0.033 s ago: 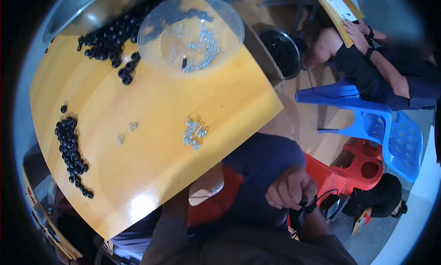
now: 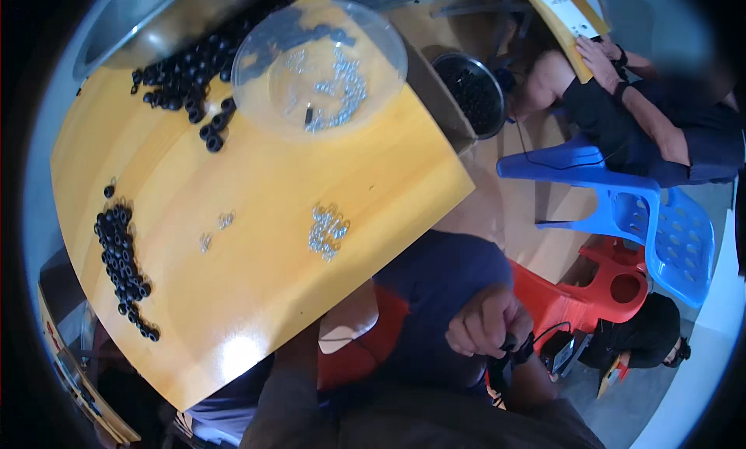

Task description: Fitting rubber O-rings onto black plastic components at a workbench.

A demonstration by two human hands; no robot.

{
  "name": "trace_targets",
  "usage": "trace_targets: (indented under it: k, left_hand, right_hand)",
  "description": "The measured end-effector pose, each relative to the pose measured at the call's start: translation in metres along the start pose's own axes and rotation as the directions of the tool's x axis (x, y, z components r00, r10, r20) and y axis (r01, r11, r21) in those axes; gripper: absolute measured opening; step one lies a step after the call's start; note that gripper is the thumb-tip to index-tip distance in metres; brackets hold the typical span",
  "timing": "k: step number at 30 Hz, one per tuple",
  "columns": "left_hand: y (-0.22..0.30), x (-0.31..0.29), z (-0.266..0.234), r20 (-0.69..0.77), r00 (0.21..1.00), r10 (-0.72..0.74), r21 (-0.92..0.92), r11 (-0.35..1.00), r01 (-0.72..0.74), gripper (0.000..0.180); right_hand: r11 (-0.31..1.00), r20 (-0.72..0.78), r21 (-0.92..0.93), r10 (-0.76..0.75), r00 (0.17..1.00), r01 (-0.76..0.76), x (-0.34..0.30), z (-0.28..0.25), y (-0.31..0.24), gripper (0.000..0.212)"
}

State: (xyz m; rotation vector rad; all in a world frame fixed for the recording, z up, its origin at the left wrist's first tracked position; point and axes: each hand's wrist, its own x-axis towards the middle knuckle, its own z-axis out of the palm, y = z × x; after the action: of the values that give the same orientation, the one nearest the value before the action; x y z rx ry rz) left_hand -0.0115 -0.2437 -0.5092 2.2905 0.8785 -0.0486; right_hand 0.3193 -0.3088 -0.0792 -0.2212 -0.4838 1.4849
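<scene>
My right hand [image 2: 488, 323] is closed, its fingers curled together beyond the table's near edge. A small black piece [image 2: 509, 343] shows at the hand, near the wrist; its kind is too small to make out. My left arm [image 2: 289, 375] rises from the lower edge in a dark sleeve, but its hand does not show. On the yellow wooden table [image 2: 264, 293], a small pile of shiny metal pieces [image 2: 328, 231] lies nearest my right hand. Two smaller clusters of them [image 2: 225, 220] lie farther left. A long heap of black ring-like parts [image 2: 118, 255] runs down the left side.
A clear plastic tub [image 2: 249, 99] with metal pieces stands at the back, beside a large black heap [image 2: 186, 76] and a metal basin [image 2: 148, 33]. A bowl of black parts [image 2: 497, 99], blue chair [image 2: 622, 188] and red stool [image 2: 559, 293] are right. Another person sits far right.
</scene>
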Motion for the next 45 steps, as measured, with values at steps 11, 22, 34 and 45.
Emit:
trace_targets:
  k: [11,22,34,45]
  left_hand:
    - [-0.053,0.06,-0.049,-0.14,0.983,0.12,0.18,0.979,-0.094,0.021]
    - [0.276,-0.006,-0.318,-0.29,0.957,0.002,-0.709,0.671,-0.217,0.011]
    - [0.371,-0.11,-0.392,-0.485,0.871,0.084,-0.494,0.795,-0.352,0.006]
    - [0.373,-0.137,-0.388,-0.54,0.812,0.222,-0.205,0.901,-0.382,0.013]
  right_hand:
    - [0.989,-0.174,-0.11,0.084,0.981,-0.104,0.017,0.043,0.005,0.028]
    - [1.0,-0.133,-0.01,-0.014,0.991,0.013,-0.005,0.019,0.041,0.022]
    - [0.996,-0.199,-0.026,0.075,0.977,-0.082,-0.036,0.068,0.098,0.025]
    - [0.982,-0.255,-0.058,0.157,0.954,-0.177,-0.05,0.085,0.117,0.023]
